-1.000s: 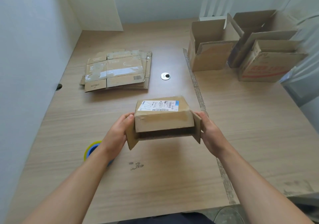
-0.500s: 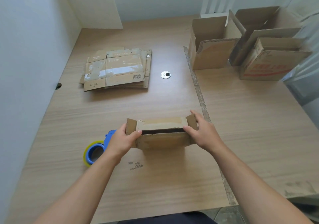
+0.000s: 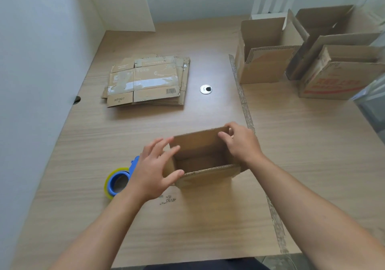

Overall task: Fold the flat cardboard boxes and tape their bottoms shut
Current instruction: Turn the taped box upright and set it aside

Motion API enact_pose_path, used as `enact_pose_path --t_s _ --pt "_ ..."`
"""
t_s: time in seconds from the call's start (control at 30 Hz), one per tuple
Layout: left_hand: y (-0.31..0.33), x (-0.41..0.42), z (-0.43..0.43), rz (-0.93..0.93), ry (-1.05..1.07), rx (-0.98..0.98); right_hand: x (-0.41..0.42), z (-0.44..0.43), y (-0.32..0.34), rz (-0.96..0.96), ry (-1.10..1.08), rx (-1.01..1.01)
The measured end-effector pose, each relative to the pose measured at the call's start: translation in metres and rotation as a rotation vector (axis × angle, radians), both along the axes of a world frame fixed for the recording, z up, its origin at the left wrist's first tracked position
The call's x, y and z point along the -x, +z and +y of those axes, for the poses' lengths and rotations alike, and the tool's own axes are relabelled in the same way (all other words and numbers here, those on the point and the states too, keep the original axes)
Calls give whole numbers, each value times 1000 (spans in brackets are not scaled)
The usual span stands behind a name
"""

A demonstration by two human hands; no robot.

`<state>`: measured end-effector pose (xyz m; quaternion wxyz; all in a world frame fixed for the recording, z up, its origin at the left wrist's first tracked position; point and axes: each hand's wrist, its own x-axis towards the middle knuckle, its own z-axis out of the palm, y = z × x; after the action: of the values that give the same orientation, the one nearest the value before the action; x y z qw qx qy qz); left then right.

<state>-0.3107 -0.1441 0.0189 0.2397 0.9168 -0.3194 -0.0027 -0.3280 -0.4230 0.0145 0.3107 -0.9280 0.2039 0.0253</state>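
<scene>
Pale wood desk (image 3: 208, 228) in a white-walled corner. I read the small box (image 3: 198, 142) standing mouth-up, long axis left to right, directly between the hands: left hand (image 3: 152, 176) spread open against its left wall, right hand (image 3: 241, 144) pinching the far-right rim. The tape roll (image 3: 116, 183) lies just beside the left wrist, nearer that hand.

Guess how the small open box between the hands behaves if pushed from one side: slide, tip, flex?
Probably slides: the small box looks empty and sits flat on the smooth table. Walls likely flex inward, since the thin corrugated rim is open with nothing bracing it. Tipping seems unlikely; it looks wider than tall.
</scene>
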Motion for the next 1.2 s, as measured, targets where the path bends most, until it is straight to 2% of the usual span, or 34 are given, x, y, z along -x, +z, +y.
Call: enact_pose_path --t_s 0.07,0.17,0.3,0.37,0.47,0.53,0.63,0.73,0.87,0.93,1.1,1.13,1.2 --pt "4 -3 2 11 -58 -78 -5 0 -1 44 -64 -54" --pt "6 -5 7 186 -111 -304 -11 -3 0 73 -101 -112" --pt "-10 8 3 110 -93 -540 -14 -1 1 88 -140 -170" --pt "-18 15 1 88 -54 -546 -10 1 2 -47 -81 -59" --pt "-25 16 3 78 -40 -484 6 -5 -1 -326 167 291" --pt "-26 16 4 76 -68 -440 17 -12 -12 -362 300 350" --pt "-24 19 7 21 -70 -289 28 -13 -17 -352 242 80" --pt "-20 20 4 -22 30 -106 27 -12 -13 -366 170 -38" --pt "-17 21 -3 100 285 112 26 -7 -4 -298 17 -202" --pt "-16 22 -5 210 340 188 28 -6 -1 -272 -69 -337" --pt "-11 27 -10 390 218 287 45 -3 -2 -240 -156 -847" --pt "-9 28 -11 432 184 306 49 -2 -5 -240 -144 -885" --pt "-8 29 -10 480 152 320 54 0 -11 -233 -95 -833"
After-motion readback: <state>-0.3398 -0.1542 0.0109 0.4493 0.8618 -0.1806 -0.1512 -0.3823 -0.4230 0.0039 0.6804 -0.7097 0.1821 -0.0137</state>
